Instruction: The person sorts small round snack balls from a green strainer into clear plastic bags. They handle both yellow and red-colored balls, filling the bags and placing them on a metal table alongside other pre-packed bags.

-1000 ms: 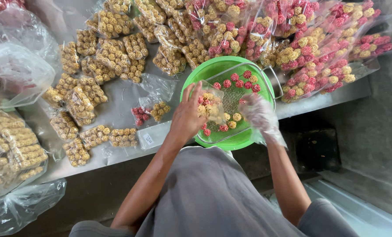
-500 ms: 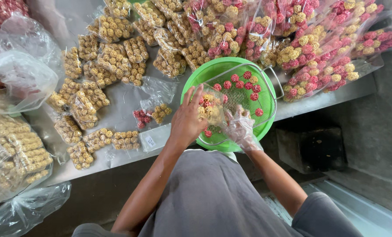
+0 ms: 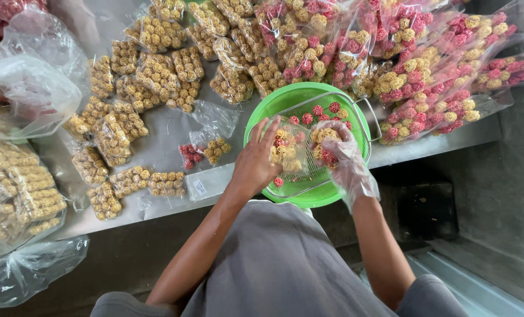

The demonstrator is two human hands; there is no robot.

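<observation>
My left hand (image 3: 256,164) holds a small clear plastic bag (image 3: 288,149) partly filled with yellow and red puffed balls, over a green bowl (image 3: 279,103). A wire mesh sieve (image 3: 356,126) rests in the bowl with loose red and yellow balls. My right hand (image 3: 338,149), inside a clear plastic glove, is cupped around a handful of balls (image 3: 325,144) beside the bag's mouth. The bowl sits at the front edge of a metal table (image 3: 168,141).
Packed bags of yellow balls (image 3: 156,70) lie left of the bowl. Bags of mixed red and yellow balls (image 3: 426,76) pile up behind and right. Large clear sacks (image 3: 15,176) stand at far left. A small part-filled bag (image 3: 206,149) lies near the bowl.
My gloved right hand has risen from the sieve with a handful of balls and moved toward the bag in my left hand. The view has shifted slightly.
</observation>
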